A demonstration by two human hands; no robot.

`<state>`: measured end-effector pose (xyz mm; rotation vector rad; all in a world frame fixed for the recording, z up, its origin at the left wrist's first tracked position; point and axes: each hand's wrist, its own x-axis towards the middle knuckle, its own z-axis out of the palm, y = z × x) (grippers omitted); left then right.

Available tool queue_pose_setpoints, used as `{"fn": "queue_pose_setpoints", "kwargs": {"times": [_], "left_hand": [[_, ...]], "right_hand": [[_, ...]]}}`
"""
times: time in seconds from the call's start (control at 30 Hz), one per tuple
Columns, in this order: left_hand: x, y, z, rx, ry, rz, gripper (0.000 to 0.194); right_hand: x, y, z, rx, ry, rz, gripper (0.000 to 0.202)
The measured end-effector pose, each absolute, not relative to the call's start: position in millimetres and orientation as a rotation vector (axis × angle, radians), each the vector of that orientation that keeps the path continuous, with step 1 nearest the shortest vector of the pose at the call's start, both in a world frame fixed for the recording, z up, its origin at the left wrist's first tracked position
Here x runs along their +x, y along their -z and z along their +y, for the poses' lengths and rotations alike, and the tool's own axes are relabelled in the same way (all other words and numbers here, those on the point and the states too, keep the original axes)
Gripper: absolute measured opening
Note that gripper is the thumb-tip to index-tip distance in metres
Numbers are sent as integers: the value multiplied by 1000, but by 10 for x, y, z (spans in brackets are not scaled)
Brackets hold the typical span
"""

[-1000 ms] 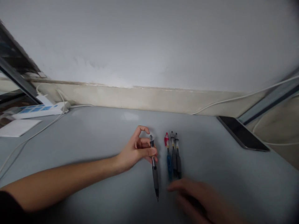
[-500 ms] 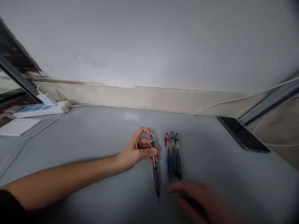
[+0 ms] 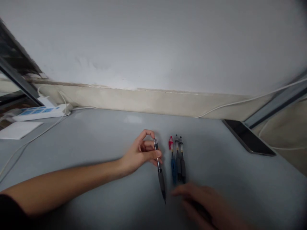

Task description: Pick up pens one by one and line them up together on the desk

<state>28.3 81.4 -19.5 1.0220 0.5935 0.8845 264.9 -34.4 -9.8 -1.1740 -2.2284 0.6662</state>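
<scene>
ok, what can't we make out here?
Head view throughout:
Right hand: blurred, cut by bottom edge; grip unclear.
Held pen: barrel partly hidden by thumb of left hand.
Tips of lying pens: blurred near right hand.
Dark sleeve: cut by left edge.

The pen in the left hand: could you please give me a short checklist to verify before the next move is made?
1. Pen secured: ok, the fingers of the left hand hold it by its upper part.
2. Index finger placed at the pen's upper end: ok.
3. Pen tip off the table: cannot tell from this angle.
4. Right hand free: cannot tell, it is blurred.
5. Three other pens apart from the held one: ok, side by side to its right.
6. Phone clear of both hands: ok.
</scene>
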Motion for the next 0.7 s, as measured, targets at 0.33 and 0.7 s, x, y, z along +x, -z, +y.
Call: {"fn": "queue_pose_setpoints", "kwargs": {"times": [0.33,0.7], "left_hand": [[290,244,807,1212,-926,669,45],[202,303,948,2101,-941,990,47]], "right_hand": [[2662,51,-306,-1082,-487,-2273,30],[2578,160,-74,-966,-12,-2419,27]]}}
